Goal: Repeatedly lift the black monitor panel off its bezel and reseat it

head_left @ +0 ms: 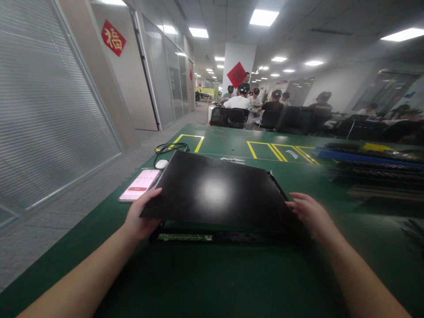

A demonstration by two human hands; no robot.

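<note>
A flat black display panel (212, 194) is tilted, its front edge raised above a dark frame (238, 237). Along the frame's front a green circuit strip (185, 237) shows. My left hand (141, 216) is closed on the panel's front left corner, thumb on top and the other fingers underneath. At the right edge is my right hand (308, 212), its fingers stretched toward the panel and apart; whether the fingertips touch it is unclear. Most of the frame's inside is hidden under the panel.
A lit phone (141, 185) lies left of the panel, near a white round object (161, 164) and a coiled black cable (170, 148). Blurred stacked panels (371, 165) stand at right on the green table (212, 282). Several people sit at tables beyond.
</note>
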